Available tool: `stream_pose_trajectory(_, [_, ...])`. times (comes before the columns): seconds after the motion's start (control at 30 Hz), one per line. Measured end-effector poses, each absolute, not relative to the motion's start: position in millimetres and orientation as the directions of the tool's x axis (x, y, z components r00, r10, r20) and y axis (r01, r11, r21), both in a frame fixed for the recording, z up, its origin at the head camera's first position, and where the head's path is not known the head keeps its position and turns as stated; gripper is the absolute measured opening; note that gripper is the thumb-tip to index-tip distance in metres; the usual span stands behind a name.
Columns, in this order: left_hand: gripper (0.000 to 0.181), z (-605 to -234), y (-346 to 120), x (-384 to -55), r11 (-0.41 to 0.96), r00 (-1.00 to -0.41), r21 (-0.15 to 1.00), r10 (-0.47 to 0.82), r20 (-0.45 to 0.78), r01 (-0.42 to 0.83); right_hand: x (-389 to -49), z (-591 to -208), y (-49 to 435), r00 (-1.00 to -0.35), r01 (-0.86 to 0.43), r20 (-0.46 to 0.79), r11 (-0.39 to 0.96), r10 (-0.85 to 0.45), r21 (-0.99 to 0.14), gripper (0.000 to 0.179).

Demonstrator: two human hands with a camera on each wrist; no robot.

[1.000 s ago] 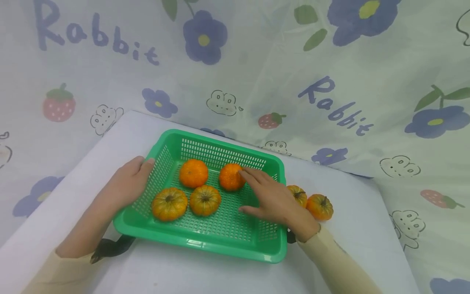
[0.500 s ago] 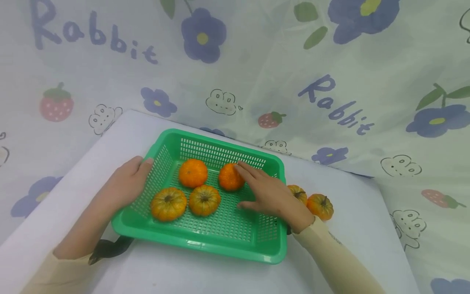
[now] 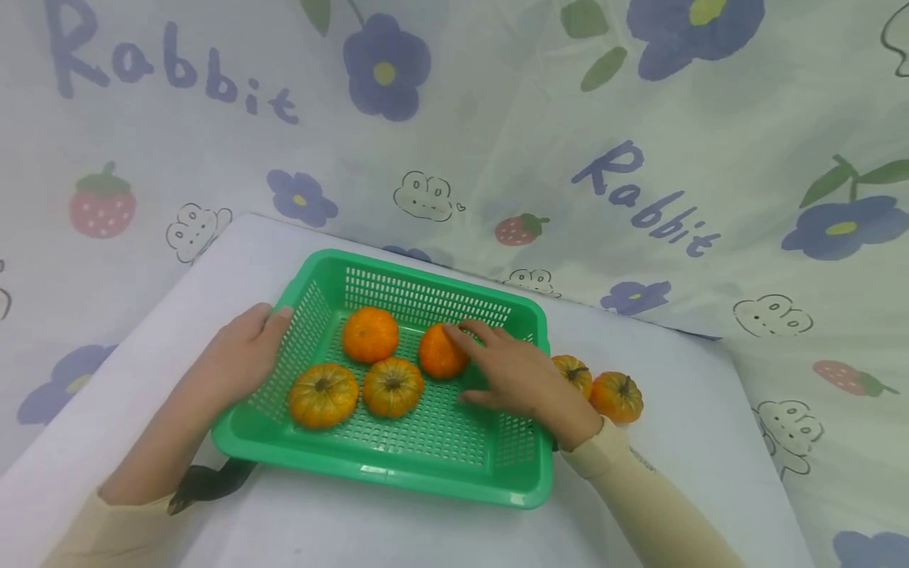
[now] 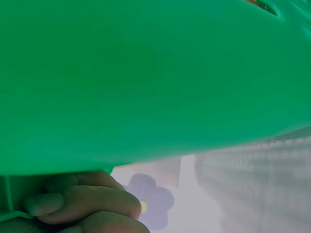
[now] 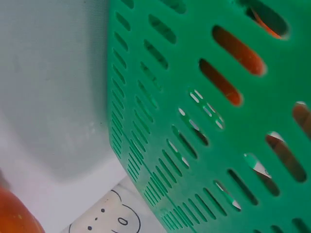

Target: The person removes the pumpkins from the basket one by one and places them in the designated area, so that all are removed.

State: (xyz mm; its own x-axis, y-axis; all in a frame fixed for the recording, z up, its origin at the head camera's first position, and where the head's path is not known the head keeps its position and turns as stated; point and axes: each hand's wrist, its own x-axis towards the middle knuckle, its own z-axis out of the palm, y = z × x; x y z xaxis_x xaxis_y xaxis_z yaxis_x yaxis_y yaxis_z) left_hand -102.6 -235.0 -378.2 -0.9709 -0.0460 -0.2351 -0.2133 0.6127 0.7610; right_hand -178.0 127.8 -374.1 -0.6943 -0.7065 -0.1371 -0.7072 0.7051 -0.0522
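A green perforated plastic basket point(image 3: 383, 469) sits on the white table with several small pumpkins in it. My left hand point(image 3: 245, 351) grips its left rim, thumb on top; in the left wrist view curled fingers point(image 4: 92, 196) show below the green rim. My right hand point(image 3: 514, 375) reaches over the right side and rests bent fingertips on an orange pumpkin point(image 3: 442, 355), its thumb apart from it. Beside that lie another orange pumpkin point(image 3: 370, 334) and two yellow-green ribbed pumpkins, one left point(image 3: 323, 396) and one middle point(image 3: 393, 387). The right wrist view mostly shows the basket's slotted outer wall point(image 5: 194, 121).
Outside the basket to the right, two more pumpkins stand side by side: a yellowish one point(image 3: 571, 375), partly behind my right hand, and an orange-green one point(image 3: 617, 397). A printed rabbit-and-flower cloth point(image 3: 454, 110) hangs behind the white table point(image 3: 682, 442).
My right fingers have bent further over the orange pumpkin, which has shifted or tipped slightly toward me. My left hand and the basket stay as they were; the view has drifted a little.
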Motion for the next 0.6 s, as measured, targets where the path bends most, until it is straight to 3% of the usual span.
stream_pose_trajectory(0.2, [0.060, -378.5, -235.3, -102.8, 0.614, -0.973, 0.762, -0.041, -0.228, -0.205, -176.7, -373.9, 127.6, -0.688, -0.717, -0.122, 0.696, -0.715, -0.037, 0.095])
stream_pose_trajectory(0.6, [0.061, -379.8, -235.6, -102.5, 0.603, -0.972, 0.770, -0.042, -0.232, -0.210, -174.4, -372.7, 127.8, -0.709, -0.690, -0.044, 0.705, -0.704, -0.164, 0.069])
